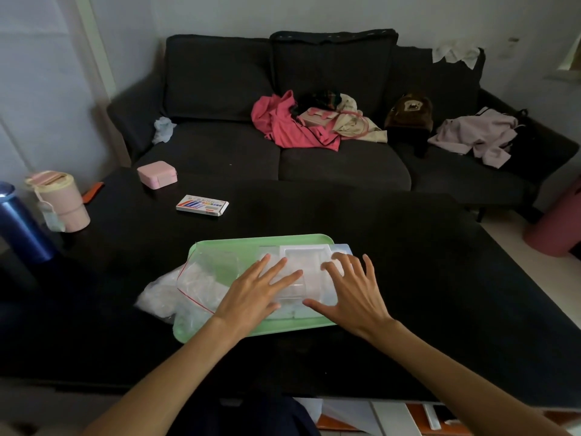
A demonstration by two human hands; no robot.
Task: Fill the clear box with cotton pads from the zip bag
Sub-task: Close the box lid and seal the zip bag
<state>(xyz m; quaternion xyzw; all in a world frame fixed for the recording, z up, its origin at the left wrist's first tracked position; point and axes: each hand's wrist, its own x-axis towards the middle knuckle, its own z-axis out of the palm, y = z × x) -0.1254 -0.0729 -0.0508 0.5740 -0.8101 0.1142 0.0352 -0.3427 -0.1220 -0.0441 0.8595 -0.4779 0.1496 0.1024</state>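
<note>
**Clear plastic box under two flat hands, on a green tray**

Clear plastic, rectangular: the lidded clear box (303, 278) lies on the pale green plastic tray (220, 243), which rests on a black table (408, 262). White cotton pads show dimly through the lid.

Left hand (254, 294): fingers spread and straight, palm down, resting on the box's left part; nothing is gripped.

Right hand (352, 291): fingers spread likewise, palm down over the box's right part, thumb toward the left hand; nothing is gripped.

Just left of the left hand: transparent zip bag with a red seal line (195, 284), mouth open, holding white cotton pads (163, 297); it lies partly on the tray and partly over its left edge.

Well beyond both hands: flat white carton with coloured print (202, 205) and small pink case (157, 174).
</note>
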